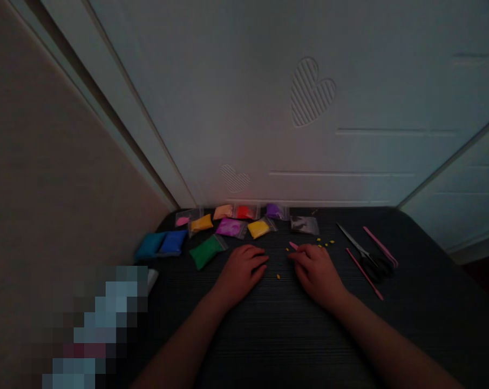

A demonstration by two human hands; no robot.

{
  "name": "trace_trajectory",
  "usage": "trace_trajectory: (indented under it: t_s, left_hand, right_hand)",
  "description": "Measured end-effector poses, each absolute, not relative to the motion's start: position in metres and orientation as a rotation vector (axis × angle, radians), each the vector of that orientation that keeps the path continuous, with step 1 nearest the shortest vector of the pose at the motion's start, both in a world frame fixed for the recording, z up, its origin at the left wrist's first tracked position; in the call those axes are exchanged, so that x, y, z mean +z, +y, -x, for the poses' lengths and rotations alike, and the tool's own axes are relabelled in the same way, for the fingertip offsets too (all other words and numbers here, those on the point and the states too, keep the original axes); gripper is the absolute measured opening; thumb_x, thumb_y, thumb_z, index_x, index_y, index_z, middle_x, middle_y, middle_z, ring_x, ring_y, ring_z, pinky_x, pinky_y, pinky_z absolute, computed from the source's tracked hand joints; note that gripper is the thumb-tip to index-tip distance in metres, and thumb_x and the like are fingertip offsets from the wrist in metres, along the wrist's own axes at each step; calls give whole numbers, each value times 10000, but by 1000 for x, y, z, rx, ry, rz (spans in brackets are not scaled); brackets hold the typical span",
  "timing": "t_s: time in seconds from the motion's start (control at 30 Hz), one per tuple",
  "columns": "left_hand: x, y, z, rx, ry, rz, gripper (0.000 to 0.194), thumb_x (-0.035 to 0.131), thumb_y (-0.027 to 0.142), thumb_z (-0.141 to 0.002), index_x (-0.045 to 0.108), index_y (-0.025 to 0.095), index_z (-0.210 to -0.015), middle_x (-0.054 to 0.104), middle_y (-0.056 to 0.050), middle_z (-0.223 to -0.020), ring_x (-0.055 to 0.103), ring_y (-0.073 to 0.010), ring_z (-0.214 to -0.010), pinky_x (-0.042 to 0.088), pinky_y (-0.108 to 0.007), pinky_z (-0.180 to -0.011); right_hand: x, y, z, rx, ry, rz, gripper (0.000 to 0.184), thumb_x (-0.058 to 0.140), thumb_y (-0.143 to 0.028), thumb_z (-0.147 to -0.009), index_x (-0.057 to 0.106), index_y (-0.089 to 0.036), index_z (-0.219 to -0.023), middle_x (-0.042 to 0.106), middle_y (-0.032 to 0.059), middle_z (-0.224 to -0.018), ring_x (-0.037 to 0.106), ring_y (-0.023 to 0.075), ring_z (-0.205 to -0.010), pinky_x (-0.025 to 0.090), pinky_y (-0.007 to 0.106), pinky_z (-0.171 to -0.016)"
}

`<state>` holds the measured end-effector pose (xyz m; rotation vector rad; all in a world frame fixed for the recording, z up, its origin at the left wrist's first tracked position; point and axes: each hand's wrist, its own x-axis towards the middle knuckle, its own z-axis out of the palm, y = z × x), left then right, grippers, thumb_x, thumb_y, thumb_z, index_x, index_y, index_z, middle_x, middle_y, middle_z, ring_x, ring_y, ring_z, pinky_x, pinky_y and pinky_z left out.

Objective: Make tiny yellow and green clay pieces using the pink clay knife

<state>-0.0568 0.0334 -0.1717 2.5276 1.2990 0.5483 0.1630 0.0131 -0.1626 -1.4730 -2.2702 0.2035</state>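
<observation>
My left hand (244,272) rests on the dark table, palm down, its fingers a little apart and nothing in them. Across a narrow gap, my right hand (315,273) has bent fingers closed around what looks like a pink tool (293,246); only its tip shows past the fingers, the remainder hidden. Between the hands lie a small orange-yellow piece (278,276) and a tiny dark green bit (280,264). Another small yellow piece (287,249) is by the right fingertips. Several yellow bits (326,245) are scattered just beyond the right hand.
Small bags of coloured clay line the back, including green (206,252), yellow (259,229), purple (231,227) and blue (172,242). Black-handled scissors (366,254) lie at right between two pink tools (364,273). A white door stands behind the table (244,346). A blurred-out object is at lower left.
</observation>
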Motion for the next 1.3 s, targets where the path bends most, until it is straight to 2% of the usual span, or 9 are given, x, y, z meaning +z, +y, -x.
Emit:
trace_trajectory:
  t_s: [0.13, 0.3, 0.87, 1.03, 1.3]
  left_hand:
    - [-174, 38, 53, 623, 1272, -2486, 197, 457, 271, -815, 627, 244, -910, 615, -1, -980, 483, -170, -951, 375, -353, -850]
    - [-171, 36, 51, 754, 1285, -2346, 160, 471, 219, -797, 618, 197, -852, 615, -23, -880, 508, -155, -884, 390, -322, -835]
    - [-180, 44, 60, 984, 1511, -2067, 154, 488, 183, -713, 605, 168, -813, 618, -31, -812, 569, -156, -779, 447, -299, -720]
    - [-180, 46, 60, 999, 1485, -2087, 250, 475, 149, -704, 605, 178, -915, 602, -34, -809, 566, -155, -778, 446, -305, -728]
    - [-175, 44, 60, 999, 1439, -2155, 210, 481, 152, -734, 638, 196, -866, 607, -48, -868, 538, -175, -881, 421, -348, -812]
  right_hand:
    - [-163, 13, -162, 155, -2261, 1471, 256, 441, -183, -794, 577, -234, -1004, 529, 59, -997, 459, 192, -905, 328, 346, -807]
    - [-160, 10, -159, 54, -2257, 1509, 262, 443, -179, -790, 578, -224, -1010, 528, 63, -1016, 456, 189, -918, 320, 341, -815]
    - [-160, 7, -153, -154, -2098, 1593, 252, 435, -141, -784, 592, -200, -973, 548, 66, -938, 487, 175, -873, 347, 314, -775]
    - [-160, 6, -152, -164, -2079, 1591, 244, 443, -131, -777, 597, -201, -953, 549, 65, -933, 488, 179, -874, 349, 316, -777]
    - [-161, 7, -154, -145, -2079, 1582, 273, 434, -136, -778, 584, -210, -994, 547, 67, -946, 486, 184, -885, 346, 324, -782]
